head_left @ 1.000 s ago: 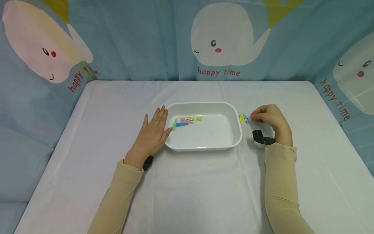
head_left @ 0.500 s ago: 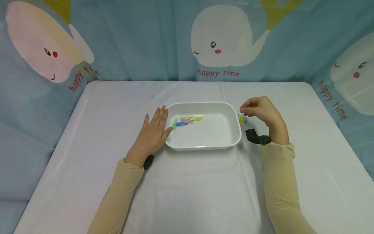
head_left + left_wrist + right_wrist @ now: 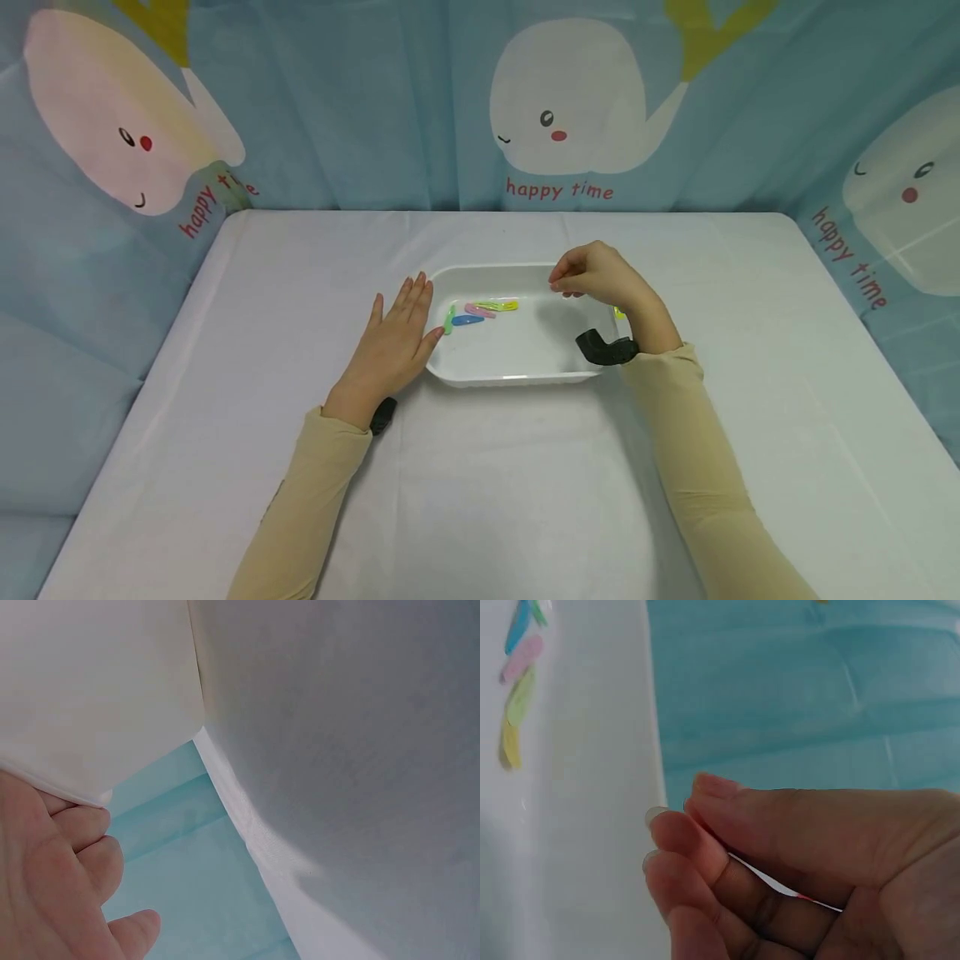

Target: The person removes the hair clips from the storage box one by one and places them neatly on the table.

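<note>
In the head view a white tray [image 3: 517, 358] lies on the table. Inside its left half are several snap hair clips: a green one [image 3: 449, 320], a blue one [image 3: 468, 320], a pink one [image 3: 478, 311] and yellow-green ones [image 3: 504, 306]. My left hand [image 3: 390, 346] rests with straight fingers against the tray's left rim. Above the tray's right part, my right hand [image 3: 596, 273] keeps thumb and fingertips pinched together, seemingly on a hair clip that the fingers hide. A yellow hair clip [image 3: 619, 313] lies just outside the right rim, partly behind the wrist.
A white cloth [image 3: 480, 483] covers the table. Blue curtains [image 3: 375, 108] printed with whales stand along the back and both sides. A black wrist camera [image 3: 606, 348] overlaps the tray's right rim.
My right hand has risen from beside the clips right of the tray and moved left over it, fingers still pinched. The left hand stays at the left rim.
</note>
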`<state>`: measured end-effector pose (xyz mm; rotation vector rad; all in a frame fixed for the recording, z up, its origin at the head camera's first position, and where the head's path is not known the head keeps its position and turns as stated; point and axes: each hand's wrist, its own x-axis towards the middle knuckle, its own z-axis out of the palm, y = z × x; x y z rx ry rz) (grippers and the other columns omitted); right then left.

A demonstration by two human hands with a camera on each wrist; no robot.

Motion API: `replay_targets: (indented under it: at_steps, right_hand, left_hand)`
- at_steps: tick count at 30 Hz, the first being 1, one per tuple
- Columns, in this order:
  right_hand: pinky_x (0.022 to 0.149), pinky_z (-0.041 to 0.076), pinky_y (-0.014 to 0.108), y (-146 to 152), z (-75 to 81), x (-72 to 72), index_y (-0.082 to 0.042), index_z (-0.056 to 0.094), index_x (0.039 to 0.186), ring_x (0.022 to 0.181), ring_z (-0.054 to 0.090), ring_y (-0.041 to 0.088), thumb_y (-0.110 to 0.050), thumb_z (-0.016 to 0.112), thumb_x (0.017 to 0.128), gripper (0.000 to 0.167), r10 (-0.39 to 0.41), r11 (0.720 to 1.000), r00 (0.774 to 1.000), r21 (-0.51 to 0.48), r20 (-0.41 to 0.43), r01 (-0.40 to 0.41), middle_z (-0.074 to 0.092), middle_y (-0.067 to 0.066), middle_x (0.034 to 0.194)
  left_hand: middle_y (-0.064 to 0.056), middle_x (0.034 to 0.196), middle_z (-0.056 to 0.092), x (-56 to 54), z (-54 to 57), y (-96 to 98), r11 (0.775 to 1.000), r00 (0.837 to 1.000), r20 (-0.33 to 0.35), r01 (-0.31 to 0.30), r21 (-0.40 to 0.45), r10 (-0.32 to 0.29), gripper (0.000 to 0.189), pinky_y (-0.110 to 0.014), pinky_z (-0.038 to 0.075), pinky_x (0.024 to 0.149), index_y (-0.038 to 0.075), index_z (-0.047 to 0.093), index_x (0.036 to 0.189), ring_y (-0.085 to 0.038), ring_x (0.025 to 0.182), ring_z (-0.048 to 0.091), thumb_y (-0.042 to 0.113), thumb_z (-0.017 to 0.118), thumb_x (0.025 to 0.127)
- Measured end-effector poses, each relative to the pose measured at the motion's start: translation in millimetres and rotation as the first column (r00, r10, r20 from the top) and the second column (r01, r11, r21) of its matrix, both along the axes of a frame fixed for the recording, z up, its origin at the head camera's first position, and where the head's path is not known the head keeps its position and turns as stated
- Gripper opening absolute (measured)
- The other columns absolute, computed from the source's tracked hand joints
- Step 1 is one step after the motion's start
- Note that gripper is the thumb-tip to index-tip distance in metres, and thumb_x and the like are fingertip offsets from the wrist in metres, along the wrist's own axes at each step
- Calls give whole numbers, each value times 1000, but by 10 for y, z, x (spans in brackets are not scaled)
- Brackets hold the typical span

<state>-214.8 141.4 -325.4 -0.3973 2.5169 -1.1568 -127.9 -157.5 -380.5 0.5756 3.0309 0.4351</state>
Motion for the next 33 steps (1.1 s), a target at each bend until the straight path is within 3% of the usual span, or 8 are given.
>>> replay_targets:
  at_steps: [7, 11, 16, 23, 28, 33]
  right_hand:
    - [73, 51, 37, -293, -120, -113, -1, 70, 89, 79, 61, 33, -6, 68, 86, 6, 155, 985, 988, 77, -7, -154, 68, 18, 85]
    - [68, 49, 30, -404, -209, -202, -3, 71, 88, 75, 61, 23, -7, 70, 84, 6, 244, 958, 969, 163, -32, -235, 69, 9, 81]
    - [73, 48, 30, -515, -280, -264, -4, 71, 89, 77, 58, 17, -7, 70, 84, 6, 329, 913, 942, 275, -57, -302, 68, 3, 83]
    - [77, 48, 32, -639, -282, -193, -3, 72, 88, 79, 57, 19, -6, 69, 84, 5, 386, 869, 914, 383, -124, -315, 68, 5, 85]
    - [77, 49, 33, -672, -322, -163, -3, 73, 90, 78, 59, 19, -8, 69, 84, 8, 443, 823, 871, 483, -214, -300, 69, 6, 87]
    - [74, 48, 33, -690, -365, -166, -5, 73, 90, 74, 55, 20, -5, 70, 82, 9, 467, 789, 857, 540, -218, -292, 68, 5, 85]
  left_hand:
    - [-9, 157, 0, -1, -2, 3, 1000, 1000, -2, 0, -2, 0, 67, -53, -1, 112, 2, 5, 151, -23, 144, -2, 40, 31, 103]
    - [-9, 157, 1, -2, -3, 2, 1000, 1000, -6, -2, -5, 2, 67, -53, -1, 112, 2, 5, 151, -22, 144, -2, 40, 31, 102]
    - [-9, 157, 1, -2, -3, 1, 1000, 1000, -5, -4, -5, 4, 67, -53, -1, 112, 2, 6, 151, -22, 144, -2, 40, 31, 102]
    - [-9, 157, 0, -2, -1, 5, 1000, 1000, -7, -4, -11, 4, 67, -53, -1, 112, 2, 6, 151, -22, 144, -3, 40, 31, 102]
    - [-9, 157, 0, 0, -6, 7, 1000, 1000, -3, -6, -14, 6, 67, -52, -2, 112, 2, 5, 151, -22, 144, -3, 40, 32, 102]
    - [-10, 157, 0, 1, -4, 8, 1000, 1000, -4, -4, -19, 4, 67, -53, -2, 112, 2, 5, 151, -23, 144, -2, 40, 31, 102]
